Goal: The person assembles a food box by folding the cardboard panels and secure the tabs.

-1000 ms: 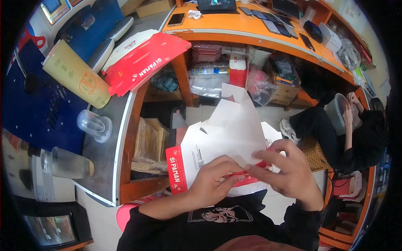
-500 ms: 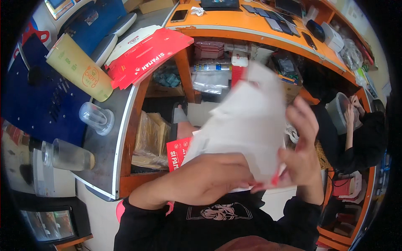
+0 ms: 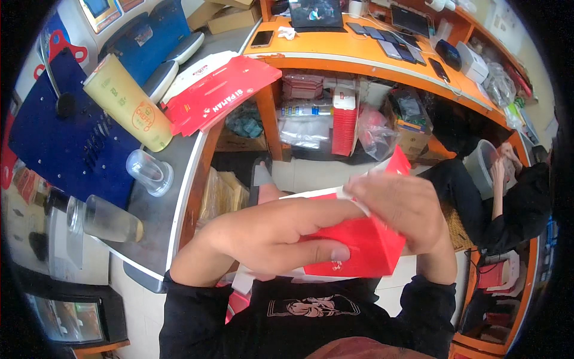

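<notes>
A partly folded red cardboard box (image 3: 375, 250) is in front of my chest, its printed red side outward and white inner edges showing. My left hand (image 3: 272, 236) grips it from the left, thumb pressed on the red face and fingers over the upper edge. From the right, my right hand (image 3: 406, 206) curls over the top edge, slightly blurred, its fingers bent against the cardboard beside a red flap that sticks up. The palms hide much of the box's upper part.
Flat red box blanks (image 3: 221, 96) lie on the grey counter at left, near a tall yellow cup (image 3: 128, 105) and clear plastic cups (image 3: 149, 172). Phones (image 3: 397, 48) rest on the orange desk. At right, another person (image 3: 508, 197) holds a translucent tub (image 3: 480, 167).
The cardboard has turned from its white inside to its red outside and now has a folded box shape. My right hand has moved left onto its top edge.
</notes>
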{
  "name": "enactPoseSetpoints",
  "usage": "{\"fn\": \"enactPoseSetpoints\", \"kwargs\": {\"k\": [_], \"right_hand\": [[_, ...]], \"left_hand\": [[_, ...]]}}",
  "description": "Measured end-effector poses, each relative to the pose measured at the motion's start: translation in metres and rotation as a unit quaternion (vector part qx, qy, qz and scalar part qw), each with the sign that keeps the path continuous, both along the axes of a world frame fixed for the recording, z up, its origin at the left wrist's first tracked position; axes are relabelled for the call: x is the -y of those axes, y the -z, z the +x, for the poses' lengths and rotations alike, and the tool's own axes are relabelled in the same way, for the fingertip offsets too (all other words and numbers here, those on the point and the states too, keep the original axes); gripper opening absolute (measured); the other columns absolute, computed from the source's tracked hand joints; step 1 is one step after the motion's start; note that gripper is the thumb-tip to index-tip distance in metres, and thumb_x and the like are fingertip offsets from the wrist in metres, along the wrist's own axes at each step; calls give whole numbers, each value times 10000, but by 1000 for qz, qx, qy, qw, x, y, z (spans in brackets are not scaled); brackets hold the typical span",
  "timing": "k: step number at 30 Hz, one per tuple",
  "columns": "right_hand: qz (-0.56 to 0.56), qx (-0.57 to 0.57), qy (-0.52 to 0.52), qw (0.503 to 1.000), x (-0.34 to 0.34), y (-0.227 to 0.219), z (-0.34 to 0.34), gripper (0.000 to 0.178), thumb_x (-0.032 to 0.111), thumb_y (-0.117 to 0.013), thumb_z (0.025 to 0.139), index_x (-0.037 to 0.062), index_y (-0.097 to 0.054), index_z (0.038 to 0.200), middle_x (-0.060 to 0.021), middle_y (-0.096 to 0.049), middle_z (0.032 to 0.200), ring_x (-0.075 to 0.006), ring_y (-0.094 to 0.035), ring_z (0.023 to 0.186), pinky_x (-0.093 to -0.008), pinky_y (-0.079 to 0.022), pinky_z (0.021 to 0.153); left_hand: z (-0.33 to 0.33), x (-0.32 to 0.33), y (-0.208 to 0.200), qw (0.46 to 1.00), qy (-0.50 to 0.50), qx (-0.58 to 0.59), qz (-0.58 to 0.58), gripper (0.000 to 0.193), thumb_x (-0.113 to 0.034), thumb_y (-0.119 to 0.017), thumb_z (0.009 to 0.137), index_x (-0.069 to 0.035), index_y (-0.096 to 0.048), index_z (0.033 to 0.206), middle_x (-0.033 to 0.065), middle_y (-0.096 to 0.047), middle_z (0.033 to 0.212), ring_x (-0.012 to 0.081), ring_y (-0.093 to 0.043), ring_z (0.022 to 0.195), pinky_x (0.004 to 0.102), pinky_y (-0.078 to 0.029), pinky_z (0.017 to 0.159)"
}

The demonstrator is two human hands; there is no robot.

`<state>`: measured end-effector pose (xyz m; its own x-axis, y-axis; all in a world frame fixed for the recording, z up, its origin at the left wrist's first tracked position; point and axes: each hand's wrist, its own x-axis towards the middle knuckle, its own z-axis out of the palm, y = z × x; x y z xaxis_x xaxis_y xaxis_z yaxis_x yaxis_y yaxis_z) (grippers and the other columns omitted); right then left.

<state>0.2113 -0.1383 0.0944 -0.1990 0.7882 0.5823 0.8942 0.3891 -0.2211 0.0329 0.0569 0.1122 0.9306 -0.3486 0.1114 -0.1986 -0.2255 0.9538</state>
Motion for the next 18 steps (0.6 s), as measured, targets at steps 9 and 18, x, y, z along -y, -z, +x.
{"fn": "enactPoseSetpoints", "kwargs": {"k": [9,18], "right_hand": [[305,19,97,947,-1,20,-36,493,323,-928,690,141,-681,1075,-110,-602,1135,-390,-552,1180,-480,-510,938],[125,151,123,973,10,13,-28,301,259,-882,700,79,-733,890,-70,-670,1074,-332,-664,995,-400,-568,749]], "left_hand": [[20,25,6,931,-224,134,-255,391,-135,-512,1061,23,-433,1410,89,-603,1276,102,-565,1129,287,-452,985],[49,33,22,889,-256,157,-345,316,-167,-486,1080,2,-472,1347,43,-625,1152,58,-578,1008,252,-485,893]]}}
